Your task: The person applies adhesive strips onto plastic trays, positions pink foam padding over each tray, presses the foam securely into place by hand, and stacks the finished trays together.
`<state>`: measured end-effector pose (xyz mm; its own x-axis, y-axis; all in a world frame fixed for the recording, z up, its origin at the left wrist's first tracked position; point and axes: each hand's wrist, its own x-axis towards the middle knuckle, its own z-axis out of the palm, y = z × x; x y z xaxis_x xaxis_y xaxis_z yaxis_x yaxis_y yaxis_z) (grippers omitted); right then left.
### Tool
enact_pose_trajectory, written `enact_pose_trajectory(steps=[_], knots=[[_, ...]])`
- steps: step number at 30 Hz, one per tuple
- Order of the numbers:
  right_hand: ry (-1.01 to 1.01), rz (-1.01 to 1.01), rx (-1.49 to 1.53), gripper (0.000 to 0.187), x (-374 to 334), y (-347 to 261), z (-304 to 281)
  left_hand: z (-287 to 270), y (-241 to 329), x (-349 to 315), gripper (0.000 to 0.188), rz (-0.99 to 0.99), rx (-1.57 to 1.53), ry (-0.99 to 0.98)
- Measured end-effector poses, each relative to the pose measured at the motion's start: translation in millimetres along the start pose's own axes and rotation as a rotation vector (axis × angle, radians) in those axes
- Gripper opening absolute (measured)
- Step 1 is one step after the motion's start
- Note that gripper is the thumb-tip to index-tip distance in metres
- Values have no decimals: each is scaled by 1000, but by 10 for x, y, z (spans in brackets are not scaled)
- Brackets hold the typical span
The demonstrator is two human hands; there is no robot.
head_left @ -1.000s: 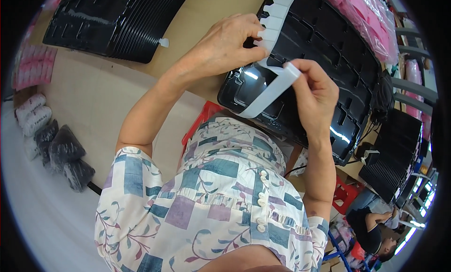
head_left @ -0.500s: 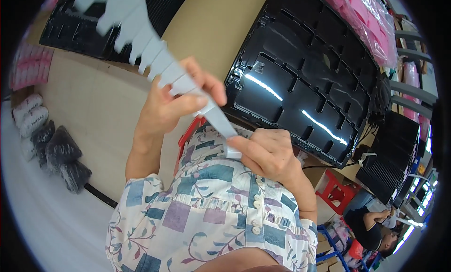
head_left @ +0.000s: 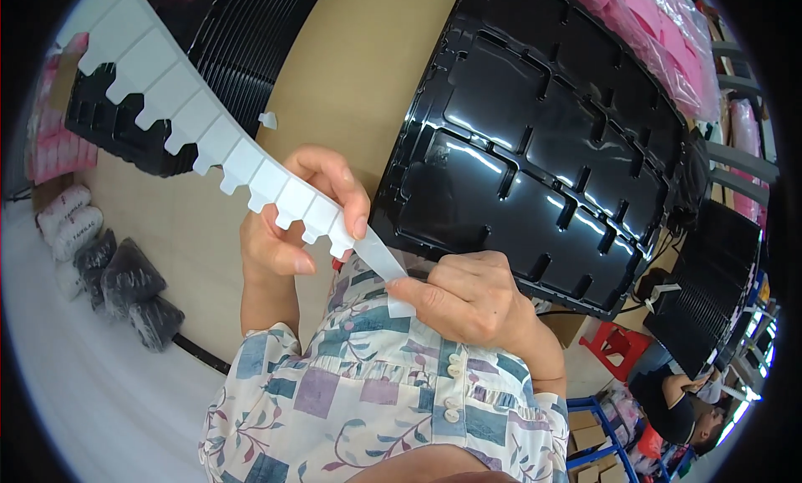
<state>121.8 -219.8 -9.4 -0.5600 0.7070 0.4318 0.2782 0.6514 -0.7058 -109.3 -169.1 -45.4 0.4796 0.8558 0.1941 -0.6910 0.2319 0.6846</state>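
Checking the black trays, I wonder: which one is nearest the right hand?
The broad, glossy tray just beyond the right hand; the upper-left ridged stack and far-right ridged stack sit farther off.

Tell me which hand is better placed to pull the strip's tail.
Right, probably: the right hand pinches the tail; the left hand has thumb and fingers apart at the strip.

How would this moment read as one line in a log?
left hand: at white notched strip, thumb spread | right hand: pinching strip's narrow tail | black tray: lying on tan tabletop
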Motion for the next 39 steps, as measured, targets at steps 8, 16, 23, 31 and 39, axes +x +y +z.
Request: enact_pose_trajectory(steps=[8,16,23,31,39], knots=[[71,248,133,30,78,-81,-120,-246,23,52,32,-28,76,-144],[85,413,-549,13,380,260,-260,4,-217,317,25,54,-87,-383],[121,287,-611,15,320,420,-108,10,-260,214,21,63,-107,-245],[118,209,-684,21,309,390,-69,-48,-321,197,10,58,-149,-245],[94,196,-544,19,311,469,-109,-55,-307,197,12,27,-133,-240]])
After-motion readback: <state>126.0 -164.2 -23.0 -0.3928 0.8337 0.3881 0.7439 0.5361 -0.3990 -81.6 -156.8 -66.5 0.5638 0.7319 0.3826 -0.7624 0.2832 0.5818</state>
